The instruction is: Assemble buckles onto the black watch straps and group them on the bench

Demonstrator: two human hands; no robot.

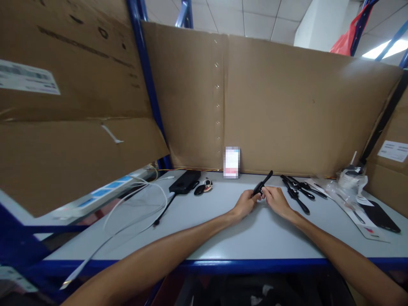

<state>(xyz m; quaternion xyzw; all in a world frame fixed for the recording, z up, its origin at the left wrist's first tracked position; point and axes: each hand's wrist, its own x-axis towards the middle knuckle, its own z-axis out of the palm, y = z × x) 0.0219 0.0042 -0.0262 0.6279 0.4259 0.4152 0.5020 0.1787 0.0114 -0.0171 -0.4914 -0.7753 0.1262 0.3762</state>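
Observation:
Near the middle of the grey table (223, 242), my left hand (246, 204) is closed round the lower part of a black long-handled tool (267, 177). My right hand (276, 200) pinches the same tool from the other side, its fingertips touching it close to the left fingers. The tool's thin end points up and to the right; its lower part is partly hidden by my fingers. Just right of my right hand lie several similar black tools (295, 194) on the table.
At the left are a power strip (105, 193), a white cable (111, 238), a black box (185, 182) and a key fob (199, 190). A blurred upright card (232, 162) leans on the cardboard wall (287, 106). Plastic packaging (346, 187) and a black phone (381, 216) lie right.

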